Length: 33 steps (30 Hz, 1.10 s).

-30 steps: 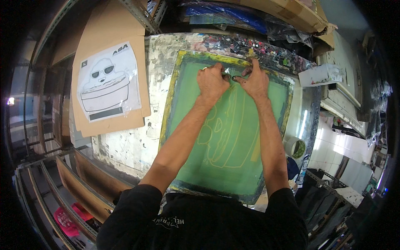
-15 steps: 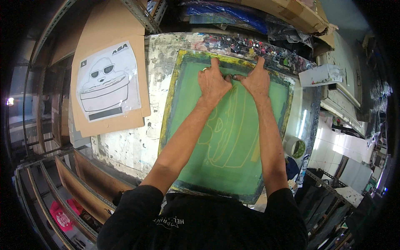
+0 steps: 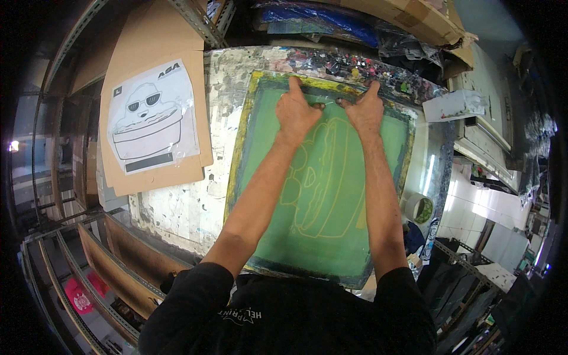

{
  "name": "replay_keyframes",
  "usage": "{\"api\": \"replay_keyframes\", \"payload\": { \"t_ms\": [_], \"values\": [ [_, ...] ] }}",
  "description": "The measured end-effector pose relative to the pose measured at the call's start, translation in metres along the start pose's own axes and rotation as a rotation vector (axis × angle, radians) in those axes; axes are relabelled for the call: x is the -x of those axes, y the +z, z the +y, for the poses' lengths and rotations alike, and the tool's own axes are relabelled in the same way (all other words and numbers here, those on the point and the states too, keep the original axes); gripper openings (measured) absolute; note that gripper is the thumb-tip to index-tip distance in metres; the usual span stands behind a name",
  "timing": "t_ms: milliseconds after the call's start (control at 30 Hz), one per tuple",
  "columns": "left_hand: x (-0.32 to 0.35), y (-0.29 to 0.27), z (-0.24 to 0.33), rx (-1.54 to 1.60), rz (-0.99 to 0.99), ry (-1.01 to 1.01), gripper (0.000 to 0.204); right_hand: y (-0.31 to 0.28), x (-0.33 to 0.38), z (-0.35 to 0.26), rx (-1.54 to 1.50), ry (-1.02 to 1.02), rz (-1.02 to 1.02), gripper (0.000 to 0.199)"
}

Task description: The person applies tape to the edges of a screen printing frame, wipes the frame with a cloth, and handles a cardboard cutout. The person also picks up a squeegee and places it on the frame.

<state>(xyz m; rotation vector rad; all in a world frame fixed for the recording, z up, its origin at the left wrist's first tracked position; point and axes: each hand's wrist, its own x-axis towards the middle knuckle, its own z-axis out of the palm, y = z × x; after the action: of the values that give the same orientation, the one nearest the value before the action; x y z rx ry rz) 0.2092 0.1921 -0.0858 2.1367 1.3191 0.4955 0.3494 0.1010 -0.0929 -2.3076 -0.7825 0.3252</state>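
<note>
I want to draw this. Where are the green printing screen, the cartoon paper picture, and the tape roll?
Green mesh printing screen (image 3: 331, 225), head view, bare mesh.
White paper cartoon picture (image 3: 151, 124), head view, sheet's middle.
Round pale tape roll (image 3: 419, 208), head view, its ring.

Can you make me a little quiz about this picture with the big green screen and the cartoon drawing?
1. True or false: both hands rest on the far edge of the green printing screen.
2. Which sits to the person's left of the screen? A) the cartoon drawing on cardboard B) the roll of tape C) a bucket
3. Fill in: the left hand and right hand lie side by side, palms facing ____.

Key:
1. True
2. A
3. Down, flat on the screen near its top frame.
</note>
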Motion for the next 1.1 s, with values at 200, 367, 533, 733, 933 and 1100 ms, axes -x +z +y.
{"api": "replay_keyframes", "payload": {
  "t_ms": [200, 367, 533, 733, 933, 1100],
  "values": [
    [-0.014, 0.001, -0.021, 0.065, -0.005, -0.03, 0.064, 0.001, -0.001, 0.008, -0.028, 0.035, 0.036, 0.071],
    [-0.019, -0.003, -0.031, 0.181, -0.061, -0.085, 0.066, -0.052, 0.047, 0.038, -0.316, -0.047, 0.108, 0.053],
    [0.002, 0.001, -0.007, -0.089, -0.017, 0.007, 0.068, -0.143, 0.19, 0.09, 0.066, 0.049, 0.298, 0.034],
    [-0.017, 0.011, -0.052, 0.267, -0.105, 0.098, 0.064, -0.167, 0.31, 0.152, 0.532, 0.209, 0.11, 0.045],
    [0.007, -0.037, -0.076, 0.192, 0.066, 0.091, 0.048, -0.151, 0.326, 0.211, 0.357, 0.151, 0.151, 0.03],
    [0.105, -0.105, -0.128, 0.18, 0.315, 0.063, 0.046, -0.185, 0.279, 0.116, -0.076, 0.241, 0.226, 0.018]
  ]
}}
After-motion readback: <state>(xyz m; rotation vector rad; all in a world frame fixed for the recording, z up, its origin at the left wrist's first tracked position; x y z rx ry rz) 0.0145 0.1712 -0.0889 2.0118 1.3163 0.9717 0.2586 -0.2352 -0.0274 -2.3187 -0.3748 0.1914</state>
